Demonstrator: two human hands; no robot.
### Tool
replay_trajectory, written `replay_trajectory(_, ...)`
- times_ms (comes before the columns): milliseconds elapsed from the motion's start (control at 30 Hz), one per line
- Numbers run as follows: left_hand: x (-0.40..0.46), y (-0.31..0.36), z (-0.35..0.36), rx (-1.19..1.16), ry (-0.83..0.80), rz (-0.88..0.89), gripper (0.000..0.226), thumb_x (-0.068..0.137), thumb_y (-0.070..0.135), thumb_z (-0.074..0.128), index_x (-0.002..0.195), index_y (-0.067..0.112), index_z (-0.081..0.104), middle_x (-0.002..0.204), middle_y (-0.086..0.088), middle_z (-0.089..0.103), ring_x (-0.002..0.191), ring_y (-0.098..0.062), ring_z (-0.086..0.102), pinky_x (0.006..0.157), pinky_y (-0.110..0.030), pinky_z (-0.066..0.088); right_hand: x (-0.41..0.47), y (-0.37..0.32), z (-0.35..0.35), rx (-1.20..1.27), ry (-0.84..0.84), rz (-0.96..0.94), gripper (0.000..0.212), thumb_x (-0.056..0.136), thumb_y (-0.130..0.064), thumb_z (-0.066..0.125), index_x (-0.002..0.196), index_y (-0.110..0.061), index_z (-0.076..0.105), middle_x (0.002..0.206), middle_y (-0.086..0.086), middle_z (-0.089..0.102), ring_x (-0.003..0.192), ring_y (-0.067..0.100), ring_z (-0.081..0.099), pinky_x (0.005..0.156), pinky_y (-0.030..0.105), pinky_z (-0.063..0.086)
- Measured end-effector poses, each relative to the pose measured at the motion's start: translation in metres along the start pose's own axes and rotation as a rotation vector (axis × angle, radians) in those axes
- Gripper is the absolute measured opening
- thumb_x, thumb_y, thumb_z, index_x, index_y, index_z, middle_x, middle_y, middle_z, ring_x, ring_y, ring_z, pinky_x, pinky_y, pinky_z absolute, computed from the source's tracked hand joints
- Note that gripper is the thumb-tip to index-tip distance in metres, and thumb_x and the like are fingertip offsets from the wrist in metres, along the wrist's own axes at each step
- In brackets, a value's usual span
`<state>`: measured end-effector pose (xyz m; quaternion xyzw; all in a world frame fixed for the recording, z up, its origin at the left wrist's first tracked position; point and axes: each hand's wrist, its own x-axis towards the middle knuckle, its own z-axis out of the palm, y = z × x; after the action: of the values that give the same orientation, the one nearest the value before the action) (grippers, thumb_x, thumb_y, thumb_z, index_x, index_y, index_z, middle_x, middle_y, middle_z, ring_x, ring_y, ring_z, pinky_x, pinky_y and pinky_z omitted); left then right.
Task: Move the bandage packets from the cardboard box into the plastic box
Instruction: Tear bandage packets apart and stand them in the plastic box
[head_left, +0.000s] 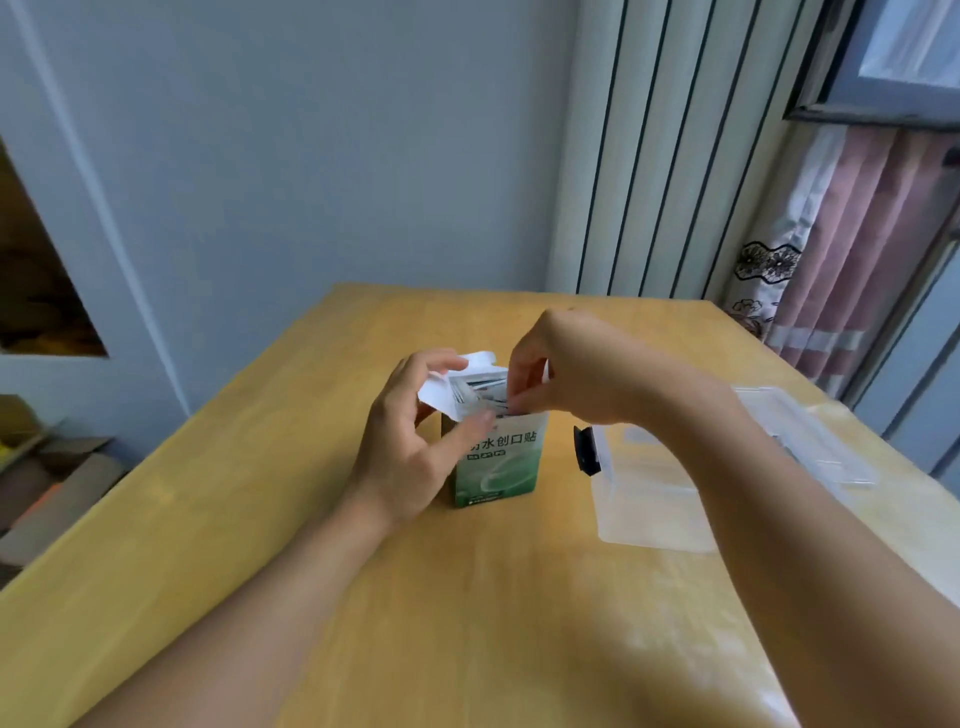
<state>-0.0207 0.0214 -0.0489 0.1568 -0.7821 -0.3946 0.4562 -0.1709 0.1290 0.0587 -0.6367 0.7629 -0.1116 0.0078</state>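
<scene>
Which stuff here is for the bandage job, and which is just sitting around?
For the job:
- cardboard box, standing open
- bandage packets in its top
- plastic box, open
- left hand holding the cardboard box
- right hand pinching the packets

Just there:
- clear lid
- curtain
- cardboard cartons on the floor

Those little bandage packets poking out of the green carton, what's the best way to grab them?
Pinch the bandage packets by their exposed top edges, coming straight down from above. They stand upright in the cardboard box, whose flaps are open, so only their tops are reachable.
</scene>
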Motion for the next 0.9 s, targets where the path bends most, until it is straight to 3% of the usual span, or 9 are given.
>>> replay_trajectory(100, 0.000, -0.007, -0.007, 0.165, -0.078, 0.077, 0.062, 0.064, 0.033, 0.092, 0.117, 0.020, 0.063, 0.131, 0.012, 0.057, 0.122, -0.001, 0.053, 0.091, -0.008, 0.041, -0.001, 0.006, 0.000, 0.000, -0.012, 0.002, 0.003, 0.087, -0.022, 0.075, 0.084, -0.021, 0.075, 0.082, -0.007, 0.072, 0.069, 0.011, 0.062, 0.052, 0.018, 0.044)
replay_trajectory(233, 0.005, -0.013, -0.011, 0.228, -0.068, 0.071, 0.071, 0.059, 0.044, 0.093, 0.123, 0.028, 0.067, 0.136, 0.017, 0.054, 0.124, 0.013, 0.047, 0.100, -0.010, 0.039, 0.000, 0.007, 0.001, -0.003, -0.009, -0.029, 0.004, 0.088, -0.022, 0.072, 0.084, -0.024, 0.073, 0.083, -0.006, 0.071, 0.074, 0.018, 0.065, 0.060, 0.032, 0.054)
replay_trajectory(367, 0.007, -0.018, -0.015, 0.346, -0.090, 0.079, 0.080, 0.062, 0.060, 0.086, 0.135, 0.034, 0.063, 0.154, 0.017, 0.038, 0.140, 0.002, 0.033, 0.109, -0.013, 0.027, 0.000, 0.006, 0.002, 0.028, 0.014, -0.063, 0.006, 0.087, -0.020, 0.072, 0.086, -0.026, 0.074, 0.082, -0.007, 0.070, 0.072, 0.017, 0.065, 0.060, 0.031, 0.055)
replay_trajectory(433, 0.009, -0.016, -0.016, 0.438, -0.083, 0.166, 0.072, 0.067, 0.063, 0.081, 0.130, 0.030, 0.068, 0.150, 0.014, 0.044, 0.140, -0.005, 0.035, 0.112, -0.015, 0.027, 0.001, 0.004, 0.002, 0.041, 0.001, -0.072, 0.007, 0.087, -0.020, 0.073, 0.087, -0.027, 0.075, 0.084, -0.008, 0.070, 0.072, 0.014, 0.064, 0.059, 0.027, 0.052)
replay_trajectory(567, 0.010, -0.008, -0.003, 0.531, -0.102, 0.342, 0.055, 0.075, 0.058, 0.074, 0.116, 0.020, 0.073, 0.122, 0.008, 0.066, 0.119, -0.014, 0.058, 0.106, -0.041, 0.044, 0.004, 0.008, 0.005, 0.132, -0.008, -0.080, 0.009, 0.082, -0.017, 0.079, 0.085, -0.026, 0.079, 0.077, -0.015, 0.070, 0.060, -0.001, 0.057, 0.052, 0.014, 0.044)
replay_trajectory(733, 0.008, -0.009, 0.002, 0.523, -0.071, 0.278, 0.060, 0.075, 0.064, 0.071, 0.116, 0.020, 0.074, 0.120, 0.009, 0.068, 0.118, -0.009, 0.059, 0.101, -0.031, 0.049, 0.006, 0.010, 0.007, 0.085, 0.040, -0.087, 0.008, 0.083, -0.019, 0.078, 0.086, -0.027, 0.078, 0.083, -0.013, 0.071, 0.068, 0.001, 0.058, 0.058, 0.016, 0.041)
replay_trajectory(800, 0.008, -0.007, 0.002, 0.517, -0.059, 0.285, 0.059, 0.074, 0.064, 0.072, 0.114, 0.021, 0.075, 0.119, 0.009, 0.070, 0.118, -0.009, 0.060, 0.101, -0.028, 0.048, 0.005, 0.010, 0.004, 0.077, 0.016, -0.104, 0.008, 0.082, -0.020, 0.078, 0.086, -0.027, 0.077, 0.084, -0.013, 0.068, 0.066, 0.003, 0.056, 0.054, 0.013, 0.039)
replay_trajectory(900, 0.007, -0.006, 0.003, 0.513, -0.042, 0.308, 0.057, 0.073, 0.061, 0.075, 0.113, 0.021, 0.077, 0.119, 0.008, 0.071, 0.120, -0.012, 0.060, 0.101, -0.030, 0.049, 0.004, 0.010, 0.000, 0.118, -0.067, -0.113, 0.011, 0.080, -0.018, 0.079, 0.082, -0.029, 0.077, 0.078, -0.012, 0.067, 0.066, 0.019, 0.063, 0.055, 0.027, 0.052)
